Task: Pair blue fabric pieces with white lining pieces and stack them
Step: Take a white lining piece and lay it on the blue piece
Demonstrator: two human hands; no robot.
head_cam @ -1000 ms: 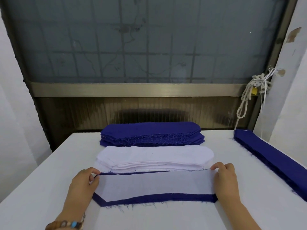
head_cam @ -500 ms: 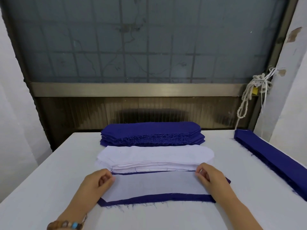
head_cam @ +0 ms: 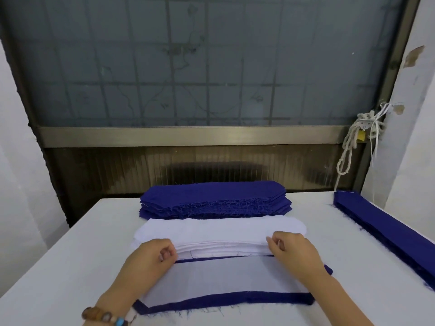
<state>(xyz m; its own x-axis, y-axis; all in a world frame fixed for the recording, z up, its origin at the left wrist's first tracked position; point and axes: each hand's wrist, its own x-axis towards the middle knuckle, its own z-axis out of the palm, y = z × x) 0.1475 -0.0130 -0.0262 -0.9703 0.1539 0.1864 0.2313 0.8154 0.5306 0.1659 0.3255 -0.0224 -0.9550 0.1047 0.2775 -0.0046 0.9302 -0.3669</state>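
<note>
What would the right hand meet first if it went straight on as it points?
The white lining stack: fingertips of the right hand look to be at its near edge, though contact is unclear. The blue fabric stack lies behind it.

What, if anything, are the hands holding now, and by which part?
Cannot tell: the left hand and right hand curl at the near edge of the white lining stack, no sheet visibly lifted.

Lining stack (head_cam: 219, 229) before fabric stack (head_cam: 214, 198)
</note>
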